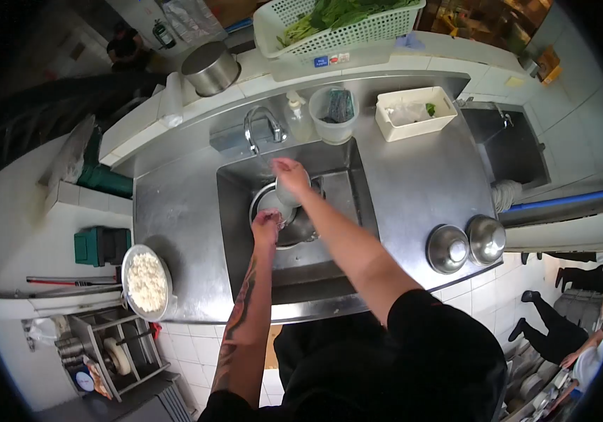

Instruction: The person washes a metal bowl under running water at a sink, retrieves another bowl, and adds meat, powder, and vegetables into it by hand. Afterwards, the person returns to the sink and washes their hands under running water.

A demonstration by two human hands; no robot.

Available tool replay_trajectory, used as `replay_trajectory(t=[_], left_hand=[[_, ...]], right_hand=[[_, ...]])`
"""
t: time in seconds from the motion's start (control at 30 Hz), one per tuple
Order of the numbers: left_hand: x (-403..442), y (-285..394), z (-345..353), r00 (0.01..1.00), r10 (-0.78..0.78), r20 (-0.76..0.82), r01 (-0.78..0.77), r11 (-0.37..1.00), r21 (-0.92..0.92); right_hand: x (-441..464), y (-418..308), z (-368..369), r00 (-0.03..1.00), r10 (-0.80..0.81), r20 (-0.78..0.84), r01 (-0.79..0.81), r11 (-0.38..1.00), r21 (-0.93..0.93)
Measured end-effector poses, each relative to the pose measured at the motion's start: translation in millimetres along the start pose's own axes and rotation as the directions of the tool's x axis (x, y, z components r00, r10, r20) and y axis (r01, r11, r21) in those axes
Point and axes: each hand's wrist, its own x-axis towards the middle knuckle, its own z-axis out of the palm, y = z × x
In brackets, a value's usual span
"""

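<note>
Under the faucet point(257, 130), my right hand point(290, 176) grips the rim of a small greyish round bowl point(292, 193) over the sink point(294, 281). My left hand point(267, 224) is just below and nearer to me, its fingers closed at the edge of a wide metal bowl point(253, 204). What the left fingers hold is too small to make out. The wide bowl stands in the sink and is partly covered by both hands and the small bowl.
A bowl of white, grainy food point(146, 283) stands at the counter's left end. Two metal bowls point(447, 249) sit on the right. Behind the sink are a soap bottle point(299, 118), a plastic tub point(334, 123), a cream bin point(414, 123) and a basket of greens point(340, 39).
</note>
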Motion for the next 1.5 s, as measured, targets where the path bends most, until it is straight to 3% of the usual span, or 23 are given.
replay_trajectory(t=[0.1,0.13,0.2,0.27,0.33,0.37,0.53,0.6,0.73,0.8,0.83,0.87,0.9,1.0,1.03,1.13,1.2,1.27,1.3,1.33,1.4,1.43,1.5], left_hand=[[61.9,-1.7,0.4,0.986,-0.162,0.041,0.167,0.976,-0.137],[73.3,-0.7,2.7,0.984,-0.167,0.063,0.174,0.976,-0.133],[95.7,-5.5,3.4,0.96,-0.13,0.248,0.215,0.909,-0.357],[119.5,-16.9,3.8,0.912,-0.049,0.407,0.29,0.777,-0.558],[141.2,-26.9,10.7,0.845,0.065,0.53,0.394,0.595,-0.701],[153.8,-39.0,13.4,0.769,-0.008,0.639,0.597,0.367,-0.714],[112.4,21.4,16.4,0.763,0.039,0.645,0.489,0.616,-0.617],[104.6,32.8,12.5,0.859,-0.302,0.412,0.424,0.872,-0.244],[128.5,4.8,0.1,0.806,-0.295,0.514,0.557,0.671,-0.489],[148.3,-31.1,6.6,0.782,-0.112,0.613,0.509,0.682,-0.525],[158.9,-49.5,9.2,0.735,0.083,0.673,0.448,0.686,-0.574],[165.0,-56.7,10.8,0.656,0.274,0.703,0.391,0.674,-0.627],[163.7,-37.0,9.1,0.59,0.254,0.766,0.594,0.505,-0.626],[159.0,-28.9,15.7,0.514,0.166,0.842,0.653,0.561,-0.509],[149.1,-25.7,30.6,0.744,0.059,0.665,0.548,0.517,-0.658],[86.4,39.9,37.4,0.784,-0.166,0.598,0.504,0.732,-0.457],[71.8,58.8,38.6,0.75,-0.282,0.598,0.549,0.769,-0.327],[70.9,54.7,32.0,0.739,-0.184,0.648,0.468,0.832,-0.298],[69.0,62.2,36.5,0.77,-0.022,0.637,0.25,0.93,-0.269],[81.4,41.8,36.4,0.765,-0.024,0.644,0.254,0.93,-0.267],[113.6,6.8,28.5,0.788,-0.062,0.612,0.485,0.675,-0.556],[127.8,12.1,27.7,0.794,-0.219,0.567,0.509,0.748,-0.426],[106.8,27.7,27.5,0.788,-0.202,0.582,0.509,0.745,-0.431]], right_hand=[[7.7,-3.7,41.1,0.953,0.296,0.07,-0.285,0.786,0.549],[-0.3,-8.1,50.8,0.97,0.236,0.057,-0.235,0.856,0.46],[-28.1,-22.6,68.0,0.967,-0.225,-0.121,0.196,0.958,-0.212],[-56.8,-39.1,65.8,0.969,-0.242,-0.05,0.218,0.932,-0.289],[-69.8,-37.8,66.2,0.859,-0.498,0.12,0.491,0.732,-0.473],[-68.1,-37.1,63.1,0.859,-0.5,0.114,0.487,0.725,-0.487],[-16.7,-12.0,49.4,0.946,-0.323,-0.021,0.234,0.729,-0.643],[4.1,-20.3,47.9,0.909,-0.415,-0.038,0.266,0.649,-0.713],[6.1,-18.0,57.1,0.991,-0.049,0.123,0.129,0.548,-0.826],[-19.9,-42.2,79.7,0.965,0.147,-0.219,-0.263,0.588,-0.765],[-38.1,-40.7,88.4,0.961,0.151,-0.23,-0.275,0.584,-0.764],[-59.2,-35.3,97.2,0.978,-0.125,-0.168,-0.047,0.651,-0.758],[-70.1,-30.8,98.7,0.911,-0.397,-0.108,0.193,0.646,-0.739],[-62.4,-25.5,63.4,0.949,-0.314,-0.028,0.269,0.853,-0.447],[-60.2,-24.8,49.6,0.953,-0.303,-0.022,0.186,0.639,-0.746],[-24.1,8.2,17.8,0.911,-0.365,-0.193,0.121,0.684,-0.72],[-16.1,8.4,24.0,0.885,-0.294,-0.361,0.091,0.87,-0.484],[-15.2,3.8,43.9,0.747,0.122,-0.653,-0.173,0.985,-0.014],[-17.5,2.9,63.9,0.69,-0.015,-0.724,-0.086,0.991,-0.102],[-28.6,3.5,75.0,0.684,-0.017,-0.73,-0.086,0.991,-0.104],[-45.3,11.2,88.3,0.848,-0.222,-0.482,-0.21,0.693,-0.689],[-44.0,12.9,75.8,0.91,-0.153,-0.385,-0.063,0.868,-0.492],[-43.1,14.0,50.6,0.921,-0.236,-0.31,0.034,0.842,-0.539]])
